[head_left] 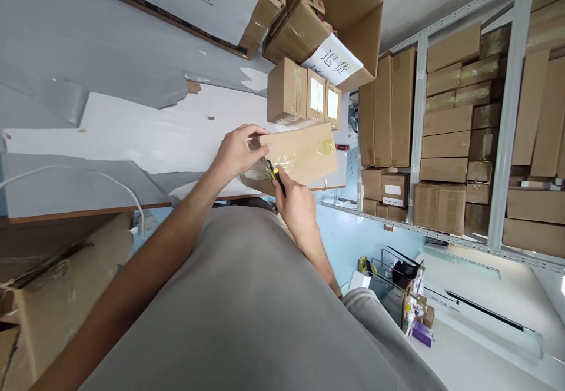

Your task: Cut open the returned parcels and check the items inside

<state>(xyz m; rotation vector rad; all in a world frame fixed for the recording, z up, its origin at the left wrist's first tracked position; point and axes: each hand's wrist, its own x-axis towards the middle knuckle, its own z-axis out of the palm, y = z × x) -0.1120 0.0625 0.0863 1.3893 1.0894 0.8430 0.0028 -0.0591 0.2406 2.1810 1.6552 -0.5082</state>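
A brown cardboard box (304, 149) with shiny clear tape along its top lies at the table's front edge, close to my body. My left hand (241, 151) grips the box's left end, thumb on the top face and fingers over the far side. In my right hand (296, 202) is a black and yellow utility knife (277, 176), its tip at the taped left end of the box. Whether the blade is in the tape I cannot make out.
Behind the box stand several small cartons (286, 90) and a large open carton (353, 20) with a paper sign. Metal shelving (421, 85) full of boxes rises at the right. A red and black tool (341, 147) lies beyond the box. A white cable (110, 176) crosses the left side.
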